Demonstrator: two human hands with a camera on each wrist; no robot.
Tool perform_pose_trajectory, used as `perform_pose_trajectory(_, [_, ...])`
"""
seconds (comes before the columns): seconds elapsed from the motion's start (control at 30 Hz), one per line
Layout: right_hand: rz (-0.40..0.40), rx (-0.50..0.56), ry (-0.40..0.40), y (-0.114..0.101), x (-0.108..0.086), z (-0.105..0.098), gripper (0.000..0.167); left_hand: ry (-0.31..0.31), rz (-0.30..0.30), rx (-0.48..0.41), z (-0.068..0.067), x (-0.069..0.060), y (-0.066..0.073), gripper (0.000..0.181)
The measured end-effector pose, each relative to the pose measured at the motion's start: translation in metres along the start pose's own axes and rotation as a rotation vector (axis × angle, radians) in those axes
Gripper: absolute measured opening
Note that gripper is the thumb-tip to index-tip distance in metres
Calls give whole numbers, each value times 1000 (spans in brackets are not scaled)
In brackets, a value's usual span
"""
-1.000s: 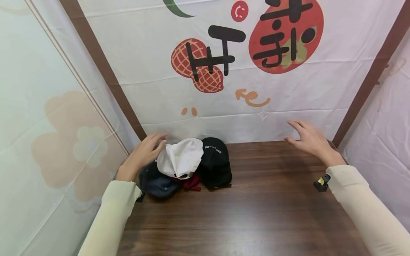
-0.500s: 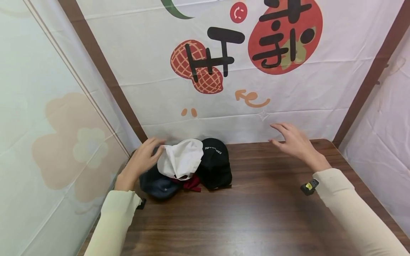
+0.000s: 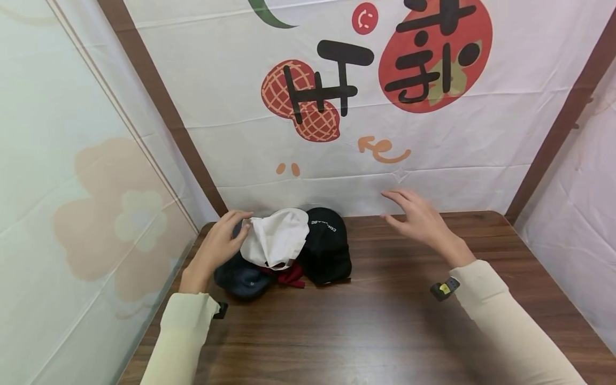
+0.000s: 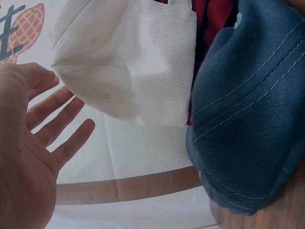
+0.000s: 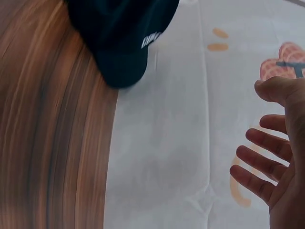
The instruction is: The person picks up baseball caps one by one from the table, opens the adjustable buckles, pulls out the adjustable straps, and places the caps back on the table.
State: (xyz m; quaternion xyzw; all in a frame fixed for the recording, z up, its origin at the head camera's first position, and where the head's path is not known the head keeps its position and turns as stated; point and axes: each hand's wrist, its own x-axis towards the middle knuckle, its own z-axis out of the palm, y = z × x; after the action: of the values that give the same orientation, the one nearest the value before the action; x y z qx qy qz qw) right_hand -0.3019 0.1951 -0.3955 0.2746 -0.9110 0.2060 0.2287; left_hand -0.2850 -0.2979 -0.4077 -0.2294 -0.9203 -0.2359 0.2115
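Several caps lie in a pile at the back left of the table. A white cap [image 3: 276,238] tops it, over a navy cap [image 3: 243,279] and something dark red [image 3: 291,276], mostly hidden. Beside them sits a black cap [image 3: 327,251] with white lettering. My left hand [image 3: 218,243] is at the white cap's left edge, fingers spread and slightly bent; in the left wrist view the thumb and fingertips are close to that edge, and I cannot tell whether they touch it. To the right of the black cap, my right hand [image 3: 423,222] hovers with loosely bent fingers, holding nothing.
The brown wooden table [image 3: 337,331] ends at a white printed cloth wall [image 3: 231,96] just behind the caps. Cloth walls also stand at the left [image 3: 96,224] and right [image 3: 582,203]. Small dark devices are strapped to both wrists.
My right hand has moved left over the table, nearer the black cap. My left hand has barely shifted, staying by the white cap. The caps lie as before.
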Motion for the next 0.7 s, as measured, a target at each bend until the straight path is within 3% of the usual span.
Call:
perform_pose_trajectory(0.23, [-63, 55, 29, -26, 10, 17, 57, 25, -15, -26, 6, -6, -4, 33])
perform_pose_trajectory(0.7, [-121, 152, -20, -76, 40, 60, 54, 100, 14, -98, 17, -8, -12, 34])
